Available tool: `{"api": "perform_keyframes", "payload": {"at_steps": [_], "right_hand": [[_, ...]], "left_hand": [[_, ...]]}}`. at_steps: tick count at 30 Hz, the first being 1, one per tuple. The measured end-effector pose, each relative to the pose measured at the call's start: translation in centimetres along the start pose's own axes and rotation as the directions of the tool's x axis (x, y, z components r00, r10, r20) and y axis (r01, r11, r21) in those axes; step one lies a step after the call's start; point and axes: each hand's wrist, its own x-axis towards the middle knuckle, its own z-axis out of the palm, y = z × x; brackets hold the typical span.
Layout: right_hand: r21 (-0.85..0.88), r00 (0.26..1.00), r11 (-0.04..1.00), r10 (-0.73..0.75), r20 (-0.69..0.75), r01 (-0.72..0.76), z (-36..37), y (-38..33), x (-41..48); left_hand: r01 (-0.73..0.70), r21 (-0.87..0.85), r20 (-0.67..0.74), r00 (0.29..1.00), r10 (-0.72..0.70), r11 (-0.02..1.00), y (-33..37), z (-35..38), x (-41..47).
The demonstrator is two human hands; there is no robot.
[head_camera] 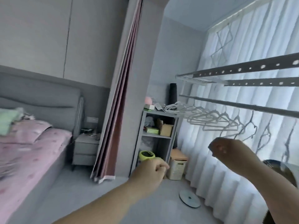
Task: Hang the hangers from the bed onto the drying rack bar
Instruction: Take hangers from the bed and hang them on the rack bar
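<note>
Several pale hangers hang in a row from the round drying rack bar at the right. My right hand is raised just below the nearest hanger with its fingers curled. Blur hides whether it touches or pinches that hanger. My left hand is stretched forward at the centre, lower than the rack, with fingers curled and nothing in it. The bed with a pink sheet lies at the far left. I see no hangers on the visible part of it, only a green cloth.
Two perforated rack rails run above the round bar. A grey shelf unit, a white bin and a round disc on the floor stand ahead. A folded pink curtain and a nightstand stand beside the bed.
</note>
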Motion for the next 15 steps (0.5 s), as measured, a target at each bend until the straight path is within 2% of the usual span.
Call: {"api": "perform_keyframes", "payload": {"at_steps": [3, 6, 9, 11, 15], "right_hand": [[0.058, 0.979, 0.991, -0.126, 0.158, 0.118, 8.2, -6.5, 2.8], [0.125, 0.925, 0.977, -0.206, 0.32, 0.174, 16.6, -12.8, 4.2], [0.186, 0.849, 0.958, -0.279, 0.449, 0.217, 24.2, -19.0, 4.8], [0.21, 0.793, 0.944, -0.329, 0.512, 0.256, 28.9, -23.1, 5.1], [0.231, 0.697, 0.917, -0.397, 0.597, 0.324, 37.5, -31.5, 6.4]], "left_hand": [[0.197, 0.011, -0.06, 0.979, -0.196, 0.98, -8.8, -6.4, -2.8], [0.391, 0.024, -0.211, 0.902, -0.377, 0.92, -16.4, -12.4, -7.2], [0.581, 0.021, -0.33, 0.772, -0.543, 0.814, -23.4, -17.4, -11.8], [0.69, -0.019, -0.386, 0.662, -0.642, 0.724, -27.6, -19.8, -14.5], [0.819, -0.032, -0.47, 0.493, -0.732, 0.572, -35.4, -23.8, -17.7]]}}
